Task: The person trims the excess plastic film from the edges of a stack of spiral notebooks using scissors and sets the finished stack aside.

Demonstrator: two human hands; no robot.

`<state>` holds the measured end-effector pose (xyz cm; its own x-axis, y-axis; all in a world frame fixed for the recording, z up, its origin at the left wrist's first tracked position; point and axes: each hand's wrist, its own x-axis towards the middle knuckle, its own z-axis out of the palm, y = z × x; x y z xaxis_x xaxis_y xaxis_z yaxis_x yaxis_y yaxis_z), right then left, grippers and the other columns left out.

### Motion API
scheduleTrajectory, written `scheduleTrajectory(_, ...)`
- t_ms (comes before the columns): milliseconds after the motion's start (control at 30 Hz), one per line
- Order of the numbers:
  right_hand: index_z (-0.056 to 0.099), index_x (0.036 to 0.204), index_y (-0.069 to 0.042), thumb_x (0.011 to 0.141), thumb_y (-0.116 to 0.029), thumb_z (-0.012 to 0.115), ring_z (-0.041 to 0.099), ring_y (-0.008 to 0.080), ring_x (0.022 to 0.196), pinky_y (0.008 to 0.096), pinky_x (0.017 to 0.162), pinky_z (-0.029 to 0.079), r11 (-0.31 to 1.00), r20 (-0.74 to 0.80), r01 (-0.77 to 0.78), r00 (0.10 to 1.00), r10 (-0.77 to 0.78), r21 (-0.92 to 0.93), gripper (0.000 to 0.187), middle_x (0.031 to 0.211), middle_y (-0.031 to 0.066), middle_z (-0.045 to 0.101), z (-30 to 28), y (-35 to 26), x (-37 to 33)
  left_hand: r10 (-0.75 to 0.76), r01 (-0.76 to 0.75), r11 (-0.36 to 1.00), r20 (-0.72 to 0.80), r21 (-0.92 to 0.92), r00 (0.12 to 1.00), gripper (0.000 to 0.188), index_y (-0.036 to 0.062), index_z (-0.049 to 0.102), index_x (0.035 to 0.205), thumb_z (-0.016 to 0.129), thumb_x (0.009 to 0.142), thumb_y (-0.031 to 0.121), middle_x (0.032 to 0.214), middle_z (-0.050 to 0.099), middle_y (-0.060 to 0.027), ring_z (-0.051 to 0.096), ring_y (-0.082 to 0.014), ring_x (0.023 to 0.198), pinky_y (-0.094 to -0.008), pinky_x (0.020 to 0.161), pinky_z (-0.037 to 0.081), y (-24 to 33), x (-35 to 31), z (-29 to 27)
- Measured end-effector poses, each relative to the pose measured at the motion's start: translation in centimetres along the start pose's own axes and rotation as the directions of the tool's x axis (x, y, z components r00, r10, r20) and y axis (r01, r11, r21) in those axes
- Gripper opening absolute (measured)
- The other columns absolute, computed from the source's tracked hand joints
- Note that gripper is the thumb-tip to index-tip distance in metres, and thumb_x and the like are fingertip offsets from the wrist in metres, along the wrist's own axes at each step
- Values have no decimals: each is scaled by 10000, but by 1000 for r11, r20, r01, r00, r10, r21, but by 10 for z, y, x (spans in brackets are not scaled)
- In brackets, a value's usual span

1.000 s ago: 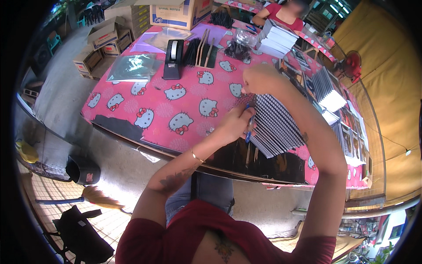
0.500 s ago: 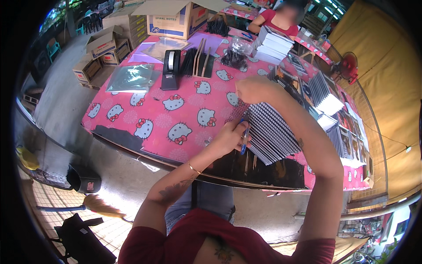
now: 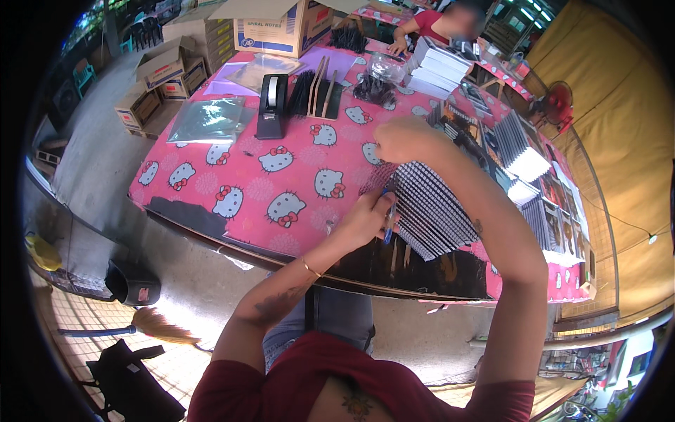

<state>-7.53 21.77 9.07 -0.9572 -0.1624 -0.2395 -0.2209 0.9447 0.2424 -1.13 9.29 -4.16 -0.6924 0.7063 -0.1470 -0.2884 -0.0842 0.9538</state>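
A stack of spiral-bound notebooks (image 3: pixel 434 214) lies fanned near the front of the table, its rows of black coils facing up. At its left edge, my left hand (image 3: pixel 371 214) is closed around a slim blue pen-like tool (image 3: pixel 388 228), held upright. Over the far end of the stack bends my right hand (image 3: pixel 404 141), its fingers curled; whatever they grip is hidden behind the hand. Loose dark coil ends (image 3: pixel 380 177) show between my two hands.
On the pink patterned table (image 3: pixel 302 169) are a black tape dispenser (image 3: pixel 271 105), clear plastic sheets (image 3: pixel 209 121), black coils (image 3: pixel 301 91) and an open carton (image 3: pixel 274 35). More notebooks (image 3: pixel 520 155) line the right side. A white book stack (image 3: pixel 436 67) stands before a co-worker (image 3: pixel 432 24).
Both my hands stay almost in place at the stack, with the blue tool still in my left. The co-worker's arm has shifted, and a hand now rests on the table.
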Motion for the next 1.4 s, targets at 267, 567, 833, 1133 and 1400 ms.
scheduleTrajectory(267,720,998,-47,797,-205,592,677,332,935,438,791,527,998,124,10,992,-2,-67,286,985,155,708,-6,-3,-6,20,-21,995,3,98,1000,378,-18,505,1138,425,1004,327,832,641,-115,683,-208,682,-305,528,544,3,4,0)
scheduleTrajectory(567,713,956,-44,841,-259,578,661,334,962,459,819,505,997,154,-10,988,22,-81,279,981,165,698,-3,-18,-3,-22,20,999,-40,-28,999,402,-19,526,1135,434,999,348,833,632,-106,676,-198,704,-324,554,550,-12,5,-3)
scheduleTrajectory(833,736,969,-81,801,-154,609,671,270,993,420,826,501,991,133,-20,990,37,-129,223,1041,117,709,11,-13,3,-3,3,992,2,123,1000,390,-26,523,1108,431,1002,338,770,594,-81,636,-172,649,-312,559,544,-3,-3,1)
scheduleTrajectory(1133,747,982,-120,825,-141,601,673,224,1006,374,816,496,969,182,34,983,11,-243,215,1034,78,718,5,-33,3,11,-10,999,-48,32,999,403,-13,507,1164,430,1003,349,804,625,-92,674,-185,713,-303,573,548,-21,10,-6)
scheduleTrajectory(1400,743,998,-121,829,-140,597,669,223,1003,389,816,476,988,104,-67,991,82,-136,223,1037,71,717,14,-37,7,-24,23,990,5,142,1000,408,-14,516,1158,426,1004,353,836,634,-111,677,-193,715,-314,574,555,-17,-3,-4)
